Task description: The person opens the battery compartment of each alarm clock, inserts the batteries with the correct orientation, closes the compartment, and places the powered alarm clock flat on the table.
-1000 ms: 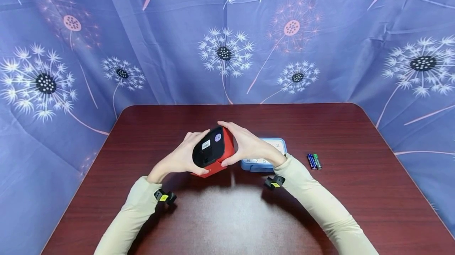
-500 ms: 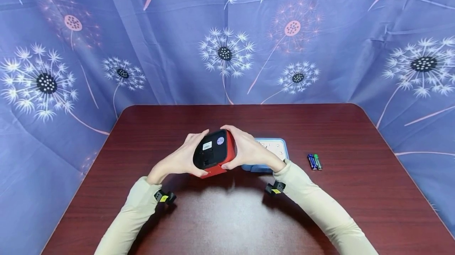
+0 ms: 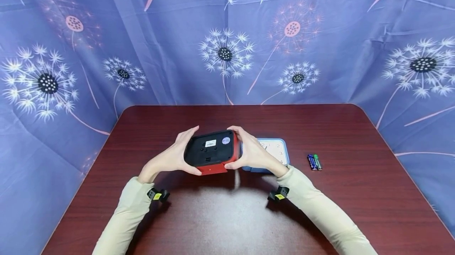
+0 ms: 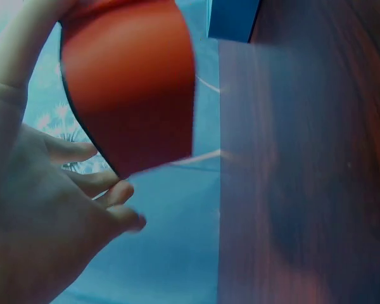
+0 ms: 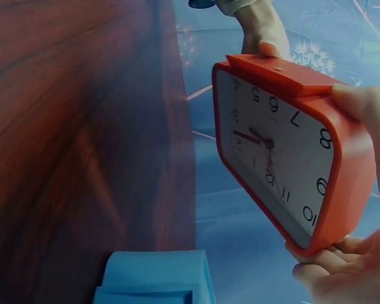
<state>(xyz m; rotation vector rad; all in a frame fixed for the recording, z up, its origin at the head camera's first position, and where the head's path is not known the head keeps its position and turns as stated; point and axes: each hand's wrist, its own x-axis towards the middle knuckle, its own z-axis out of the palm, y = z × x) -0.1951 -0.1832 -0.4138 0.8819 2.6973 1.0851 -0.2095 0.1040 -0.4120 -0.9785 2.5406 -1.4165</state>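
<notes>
A red alarm clock is held above the table between both hands, its black back with a white label and a round purple sticker facing up toward the head camera. My left hand grips its left end, thumb on the lower edge and fingers at the far edge. At the other end my right hand holds it, thumb low. In the right wrist view the white dial of the red clock shows upside down. A blue clock lies behind my right hand, partly covered by it.
A blue battery and a green battery lie side by side to the right of the blue clock. Around the dark red wooden table hangs a blue curtain with a dandelion print.
The red clock has turned from a slant to lie nearly level across the view, more of its back showing. My left hand has shifted left, the right hand slightly right.
</notes>
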